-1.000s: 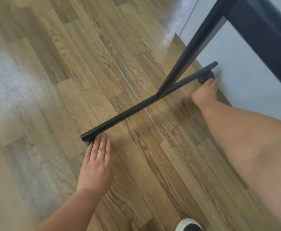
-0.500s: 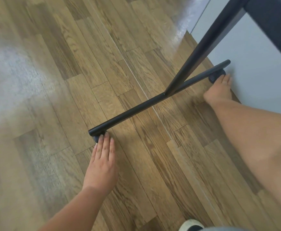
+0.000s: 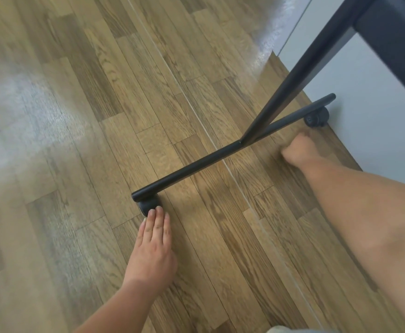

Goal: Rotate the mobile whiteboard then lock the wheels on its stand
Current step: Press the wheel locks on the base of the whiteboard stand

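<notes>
The whiteboard stand's black foot bar (image 3: 211,156) lies across the wood floor, with a black upright post (image 3: 300,73) rising to the board's dark frame (image 3: 398,37) at the top right. A black caster (image 3: 148,205) sits under the bar's near end. My left hand (image 3: 152,251) lies flat, fingers together, fingertips touching that caster. A second caster (image 3: 316,118) sits under the far end by the wall. My right hand (image 3: 297,150) is curled and blurred on the floor just short of it, holding nothing.
A pale wall (image 3: 369,111) runs along the right, right behind the far caster. Wood-plank floor (image 3: 100,116) stretches to the left and ahead, with a bright glare patch at the left. A bit of light fabric shows at the bottom edge.
My right hand has pulled back from the far caster and curled up, uncovering the wheel. My left hand stays with fingertips at the near caster. The view has shifted left.
</notes>
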